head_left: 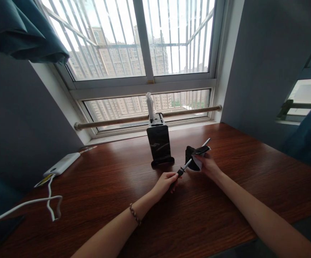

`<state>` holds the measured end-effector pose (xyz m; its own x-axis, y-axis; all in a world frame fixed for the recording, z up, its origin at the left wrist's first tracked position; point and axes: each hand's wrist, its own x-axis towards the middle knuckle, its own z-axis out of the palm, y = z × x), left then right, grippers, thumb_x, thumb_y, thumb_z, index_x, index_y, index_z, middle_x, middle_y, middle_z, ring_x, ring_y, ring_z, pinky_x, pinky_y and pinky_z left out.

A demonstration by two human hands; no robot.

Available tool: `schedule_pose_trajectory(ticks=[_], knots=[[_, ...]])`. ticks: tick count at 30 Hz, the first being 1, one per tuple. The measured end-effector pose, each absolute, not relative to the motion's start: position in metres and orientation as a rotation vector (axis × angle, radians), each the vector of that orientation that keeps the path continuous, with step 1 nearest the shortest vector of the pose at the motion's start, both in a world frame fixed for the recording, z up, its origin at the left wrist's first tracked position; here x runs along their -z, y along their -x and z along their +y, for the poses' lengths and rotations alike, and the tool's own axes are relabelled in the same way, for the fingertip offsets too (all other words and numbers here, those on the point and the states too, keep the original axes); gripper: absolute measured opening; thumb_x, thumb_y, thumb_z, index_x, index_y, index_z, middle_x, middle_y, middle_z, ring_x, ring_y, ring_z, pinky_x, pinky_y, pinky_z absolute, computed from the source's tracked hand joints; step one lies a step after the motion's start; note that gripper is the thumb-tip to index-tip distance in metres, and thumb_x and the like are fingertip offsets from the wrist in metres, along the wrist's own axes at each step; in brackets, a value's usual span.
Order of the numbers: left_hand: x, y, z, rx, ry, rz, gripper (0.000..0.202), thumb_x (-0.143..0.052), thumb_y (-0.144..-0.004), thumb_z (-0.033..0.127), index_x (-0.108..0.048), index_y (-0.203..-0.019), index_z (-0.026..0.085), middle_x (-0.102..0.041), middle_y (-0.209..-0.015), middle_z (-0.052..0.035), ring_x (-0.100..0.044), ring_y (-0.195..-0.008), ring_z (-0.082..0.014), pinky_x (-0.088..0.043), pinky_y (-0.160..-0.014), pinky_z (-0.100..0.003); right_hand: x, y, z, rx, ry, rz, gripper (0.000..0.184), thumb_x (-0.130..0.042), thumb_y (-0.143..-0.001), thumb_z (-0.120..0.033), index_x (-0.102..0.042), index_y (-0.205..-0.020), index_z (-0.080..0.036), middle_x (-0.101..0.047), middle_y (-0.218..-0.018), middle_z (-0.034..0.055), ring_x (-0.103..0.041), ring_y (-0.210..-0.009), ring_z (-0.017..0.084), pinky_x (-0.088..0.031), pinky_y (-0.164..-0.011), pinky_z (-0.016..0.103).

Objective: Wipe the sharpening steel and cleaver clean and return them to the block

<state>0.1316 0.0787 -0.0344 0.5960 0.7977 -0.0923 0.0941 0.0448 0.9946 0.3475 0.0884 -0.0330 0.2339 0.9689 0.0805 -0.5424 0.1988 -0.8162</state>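
My left hand [168, 181] is closed around the black handle of a rod-shaped tool [188, 163] with a pale, silvery shaft. The shaft slants up and to the right, and its tip shows past my right hand. My right hand [207, 163] pinches a black cloth-like piece [189, 154] with a whitish underside, folded about the middle of the shaft. Part of the shaft is hidden by this piece. Both hands are just above the wooden table, and the tool's exact kind cannot be made out.
Behind my hands stands a black upright panel on a base [159, 143], with a tissue [150, 105] sticking up behind it. A white power strip or adapter [62, 166] with white cables [23, 208] lies left on the brown table [112, 172]. A horizontal rail [117, 122] crosses the window.
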Motion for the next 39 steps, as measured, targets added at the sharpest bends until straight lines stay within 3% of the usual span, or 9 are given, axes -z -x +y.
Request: schedule_pose_trajectory(ticks=[4, 7, 18, 24, 27, 30, 39], knots=[[0.033, -0.131, 0.079, -0.649, -1.421, 0.801, 0.042, -0.061, -0.074, 0.048, -0.057, -0.095, 0.012, -0.049, -0.050, 0.0050, -0.039, -0.036, -0.0063, -0.029, -0.033, -0.017, 0.040, -0.326, 0.076, -1.265, 0.749, -0.865, 0.032, -0.083, -0.048, -0.014, -0.069, -0.077, -0.018, -0.069, -0.078, 0.0013, -0.063, -0.072, 0.019, -0.050, -0.071, 0.030], [0.033, -0.130, 0.079, -0.665, -1.424, 0.798, 0.036, -0.068, -0.071, 0.043, -0.056, -0.087, 0.013, -0.048, -0.048, 0.0060, -0.038, -0.035, -0.0055, -0.027, -0.031, -0.016, 0.045, -0.315, 0.071, -1.288, 0.748, -0.940, 0.033, -0.082, -0.049, -0.011, -0.069, -0.078, -0.018, -0.069, -0.078, 0.0003, -0.062, -0.074, 0.018, -0.049, -0.072, 0.028], [0.033, -0.130, 0.080, -0.587, -1.390, 0.714, 0.041, -0.060, -0.076, 0.047, -0.061, -0.089, 0.008, -0.056, -0.048, -0.0009, -0.043, -0.034, -0.0074, -0.030, -0.034, -0.018, 0.031, -0.356, 0.096, -1.126, 0.746, -0.643, 0.027, -0.082, -0.048, -0.019, -0.066, -0.070, -0.019, -0.068, -0.074, -0.0014, -0.062, -0.071, 0.015, -0.049, -0.072, 0.026], [0.038, -0.134, 0.080, -0.553, -1.393, 0.657, 0.040, -0.060, -0.075, 0.050, -0.052, -0.086, 0.013, -0.058, -0.048, 0.0001, -0.042, -0.031, -0.0075, -0.028, -0.032, -0.017, 0.027, -0.381, 0.104, -1.025, 0.716, -0.516, 0.026, -0.082, -0.050, -0.022, -0.065, -0.071, -0.021, -0.068, -0.079, -0.0027, -0.062, -0.073, 0.013, -0.050, -0.074, 0.024], [0.039, -0.134, 0.081, -0.551, -1.388, 0.645, 0.039, -0.057, -0.076, 0.053, -0.046, -0.083, 0.016, -0.063, -0.055, -0.0028, -0.048, -0.035, -0.0094, -0.028, -0.033, -0.017, 0.028, -0.367, 0.097, -1.096, 0.730, -0.589, 0.028, -0.082, -0.049, -0.022, -0.066, -0.072, -0.020, -0.068, -0.078, -0.0005, -0.062, -0.071, 0.015, -0.050, -0.071, 0.026], [0.039, -0.133, 0.082, -0.545, -1.384, 0.643, 0.044, -0.053, -0.077, 0.056, -0.051, -0.084, 0.013, -0.066, -0.067, -0.0078, -0.054, -0.044, -0.0111, -0.033, -0.036, -0.018, 0.032, -0.342, 0.084, -1.221, 0.751, -0.741, 0.028, -0.082, -0.049, -0.019, -0.066, -0.073, -0.018, -0.068, -0.076, 0.0016, -0.061, -0.068, 0.017, -0.050, -0.066, 0.027], [0.040, -0.128, 0.086, -0.538, -1.361, 0.644, 0.047, -0.052, -0.079, 0.055, -0.060, -0.083, 0.010, -0.050, -0.050, 0.0014, -0.041, -0.036, -0.0072, -0.030, -0.036, -0.019, 0.047, -0.319, 0.070, -1.329, 0.770, -1.030, 0.030, -0.082, -0.050, -0.017, -0.068, -0.077, -0.018, -0.068, -0.076, -0.0006, -0.060, -0.071, 0.016, -0.046, -0.071, 0.028]])
